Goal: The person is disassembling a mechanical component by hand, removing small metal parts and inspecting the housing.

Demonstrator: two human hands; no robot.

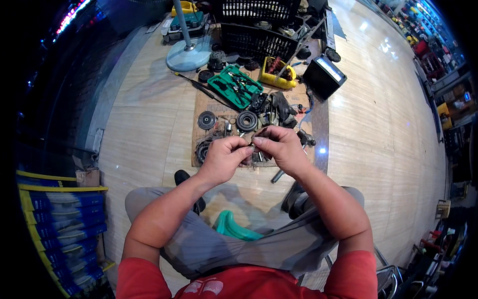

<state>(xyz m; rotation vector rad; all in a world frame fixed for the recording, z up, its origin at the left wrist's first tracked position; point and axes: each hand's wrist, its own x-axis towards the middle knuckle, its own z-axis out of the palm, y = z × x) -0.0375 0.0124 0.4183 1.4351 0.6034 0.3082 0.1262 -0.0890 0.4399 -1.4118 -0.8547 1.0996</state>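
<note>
My left hand [222, 158] and my right hand [283, 148] meet above a stained cardboard sheet [213, 102]. Fingertips of both are pinched together on a small dark part, mostly hidden by the fingers and too small to name. Just beyond them lies a black ring-shaped wheel [246, 120], with a smaller black disc [206, 120] to its left. A hammer [305, 138] rests beside my right hand, its handle passing beneath my wrist. Another dark round part [202, 151] is left of my left hand.
Farther off lie an open green tool case [235, 87], a yellow cut-open container [276, 78] of parts and a black battery [322, 79]. Black crates [259, 42] and a round-based pole [188, 56] stand behind. Blue boxes [69, 229] are stacked at left; a green stool [234, 228] is below me.
</note>
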